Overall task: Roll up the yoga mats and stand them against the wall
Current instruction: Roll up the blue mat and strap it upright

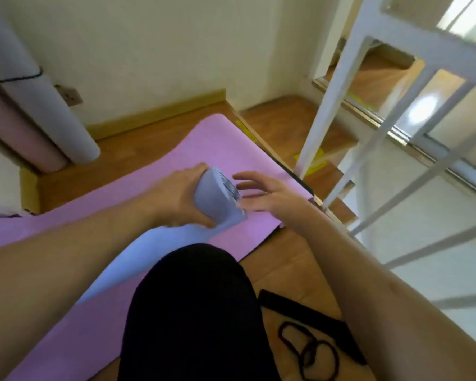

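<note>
A pale blue yoga mat [217, 199] is partly rolled and lies on top of a flat pink mat [220, 144] spread over the wooden floor. My left hand [176, 196] grips the roll around its end. My right hand [264, 191] hovers at the spiral face of the roll with fingers spread, fingertips close to it. The unrolled blue part [138, 259] runs back toward my knee in black trousers [193, 312]. Two rolled mats, one white [36, 86] and one pink [14, 127], lean against the wall at the left.
A white stair railing [341, 86] and descending wooden steps lie to the right, close to the pink mat's edge. Black elastic loops [308, 350] and a black strap [308, 317] lie on the floor by my right arm. A wall socket [72, 97] sits low on the wall.
</note>
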The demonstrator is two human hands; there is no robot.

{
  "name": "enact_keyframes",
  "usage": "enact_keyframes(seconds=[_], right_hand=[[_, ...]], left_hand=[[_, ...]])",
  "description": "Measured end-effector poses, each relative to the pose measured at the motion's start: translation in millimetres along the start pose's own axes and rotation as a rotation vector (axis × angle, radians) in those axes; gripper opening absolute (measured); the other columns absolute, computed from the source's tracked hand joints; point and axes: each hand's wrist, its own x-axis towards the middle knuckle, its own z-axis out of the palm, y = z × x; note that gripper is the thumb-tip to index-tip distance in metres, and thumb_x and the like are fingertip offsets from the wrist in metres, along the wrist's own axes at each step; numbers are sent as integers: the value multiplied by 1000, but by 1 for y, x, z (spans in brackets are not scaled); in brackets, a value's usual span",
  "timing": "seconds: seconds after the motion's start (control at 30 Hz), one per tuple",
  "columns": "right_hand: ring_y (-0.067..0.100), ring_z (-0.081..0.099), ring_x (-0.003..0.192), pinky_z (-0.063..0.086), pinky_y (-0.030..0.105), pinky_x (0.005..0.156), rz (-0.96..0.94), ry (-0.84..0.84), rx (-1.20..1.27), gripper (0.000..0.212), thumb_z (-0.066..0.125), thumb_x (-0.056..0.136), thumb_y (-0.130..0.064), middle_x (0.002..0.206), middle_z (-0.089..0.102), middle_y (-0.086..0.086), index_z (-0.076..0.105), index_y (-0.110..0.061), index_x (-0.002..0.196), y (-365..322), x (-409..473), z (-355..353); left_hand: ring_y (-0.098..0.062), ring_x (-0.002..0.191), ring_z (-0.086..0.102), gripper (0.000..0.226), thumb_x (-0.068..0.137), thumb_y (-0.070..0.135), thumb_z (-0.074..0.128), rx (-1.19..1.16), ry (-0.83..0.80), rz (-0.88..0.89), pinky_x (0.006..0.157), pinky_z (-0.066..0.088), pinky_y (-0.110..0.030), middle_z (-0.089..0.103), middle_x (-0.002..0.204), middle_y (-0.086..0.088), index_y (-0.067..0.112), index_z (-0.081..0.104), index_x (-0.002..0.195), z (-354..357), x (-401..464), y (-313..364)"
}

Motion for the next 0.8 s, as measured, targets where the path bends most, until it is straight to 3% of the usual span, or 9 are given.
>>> enact_keyframes(seconds=[0.07,0.2,0.3,0.4,0.5,0.57,0.67,0.73,0.8], right_hand=[[16,67,115,59,35,92,129,149,24,51,81,81,-31,127,70,0,69,-26,131,55,-13,-23],[23,74,99,63,33,75,441,345,-99,15,71,98,-14,109,75,2,74,-19,112,176,-42,-41],[22,73,86,63,33,67,723,323,-161,14,66,98,-12,101,74,4,74,-13,111,256,-68,-28],[19,63,82,58,35,74,871,153,-415,20,65,95,-13,97,67,3,73,-11,113,308,-91,2],[22,62,92,58,35,77,932,-7,-732,16,61,95,-16,103,60,1,60,-18,111,330,-107,35],[25,60,102,57,39,88,894,-32,-878,20,62,96,-17,109,60,3,58,-21,116,339,-113,47],[25,59,98,57,40,90,847,-3,-925,7,60,97,-20,101,63,2,60,-21,104,342,-116,50],[24,59,89,56,36,78,838,3,-881,3,60,92,-21,94,64,3,59,-19,94,339,-118,47],[21,58,72,48,33,58,881,59,-652,11,59,86,-19,86,68,4,64,-15,94,332,-117,41]], left_hand=[[-16,88,66,88,51,43,104,-2,-67,-22,67,61,-48,68,103,7,39,49,120,36,22,-2],[-21,95,67,94,45,50,100,-10,-209,17,76,60,-47,69,108,9,41,50,124,101,54,1],[-16,98,65,93,47,53,98,2,-313,53,77,56,-39,65,109,19,47,49,125,140,62,2],[-17,100,64,96,46,61,93,23,-373,91,80,58,-43,65,113,20,52,46,129,164,65,1],[-16,100,63,96,50,56,96,37,-408,88,81,57,-42,65,113,21,53,44,131,174,66,0],[-15,99,63,97,50,54,97,32,-409,92,80,57,-42,65,111,21,53,44,131,176,66,-2],[-15,101,64,98,48,57,95,13,-414,96,82,57,-44,65,113,21,53,44,132,172,64,-3],[-12,101,64,98,45,60,91,-14,-400,93,83,58,-45,65,113,23,52,45,131,167,61,-4],[-5,99,64,95,46,57,94,-42,-378,95,82,58,-42,65,110,25,52,47,129,159,56,-4]])
